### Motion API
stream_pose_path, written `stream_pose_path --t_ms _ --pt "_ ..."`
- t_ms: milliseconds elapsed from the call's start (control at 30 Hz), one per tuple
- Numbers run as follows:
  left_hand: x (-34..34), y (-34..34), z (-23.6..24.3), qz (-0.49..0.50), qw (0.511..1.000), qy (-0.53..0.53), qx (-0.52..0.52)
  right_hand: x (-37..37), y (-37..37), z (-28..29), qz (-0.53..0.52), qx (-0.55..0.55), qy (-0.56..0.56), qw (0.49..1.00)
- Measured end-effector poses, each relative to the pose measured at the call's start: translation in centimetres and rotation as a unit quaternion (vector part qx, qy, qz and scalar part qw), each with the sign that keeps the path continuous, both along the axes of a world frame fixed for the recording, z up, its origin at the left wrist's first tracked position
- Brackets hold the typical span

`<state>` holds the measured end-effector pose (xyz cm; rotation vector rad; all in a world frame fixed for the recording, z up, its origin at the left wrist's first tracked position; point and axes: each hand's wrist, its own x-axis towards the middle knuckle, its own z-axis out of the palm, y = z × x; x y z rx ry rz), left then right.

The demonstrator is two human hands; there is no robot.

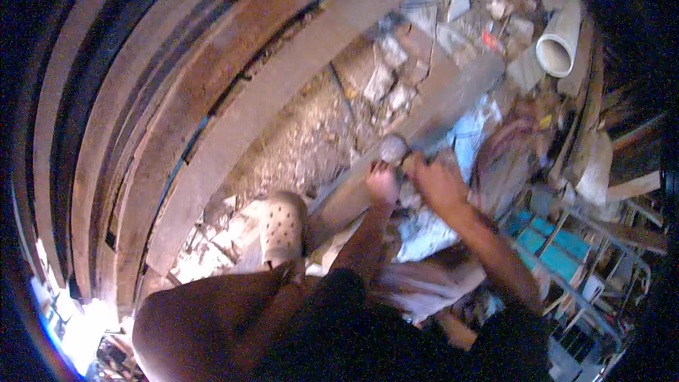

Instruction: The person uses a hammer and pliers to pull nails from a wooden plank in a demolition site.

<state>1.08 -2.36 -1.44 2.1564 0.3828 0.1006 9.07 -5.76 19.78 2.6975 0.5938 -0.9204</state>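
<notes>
Left hand and right hand curled over long grey-brown wooden beam, grips unclear; rounded grey lump might slip if knocked.

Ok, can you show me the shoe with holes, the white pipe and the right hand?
Shoe (283,228): head view, on its top, among the holes.
Pipe (567,24): head view, on its outer side, behind the open end.
Right hand (436,181): head view, on the back of it.

Rounded greyish object, blurred, over a long brown-grey plank, contact unclear; plank lying diagonally
</notes>
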Motion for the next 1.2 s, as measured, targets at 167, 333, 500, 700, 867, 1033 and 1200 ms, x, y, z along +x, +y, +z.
stream_pose_path --t_ms 167,333,500,700,867,1033,1200 --pt "-0.9 0.7 0.4 0.004 0.998 -0.060 0.019 0.2 3.4 4.6 -0.005 0.077 -0.045 0.996" --pt "-1.2 0.9 0.6 -0.006 1.000 -0.020 0.008 0.2 1.9 0.7 0.027 0.104 -0.068 0.992" --pt "0.0 -1.0 0.0 0.056 0.997 -0.059 0.005 1.8 2.2 1.2 -0.027 0.035 -0.023 0.999" --pt "-1.3 1.7 1.6 -0.042 0.997 0.042 0.045 2.4 6.0 3.7 0.009 0.086 -0.055 0.995" --pt "-1.0 0.6 1.6 -0.038 0.998 0.000 0.040 1.7 2.2 0.3 0.081 -0.012 -0.007 0.997" --pt "-0.8 0.7 0.9 0.019 1.000 -0.012 -0.001 2.6 6.3 3.8 0.050 0.038 -0.042 0.997" --pt "-1.2 0.6 0.3 -0.015 0.998 0.002 0.060 2.5 5.5 1.5 0.058 0.039 -0.036 0.997"
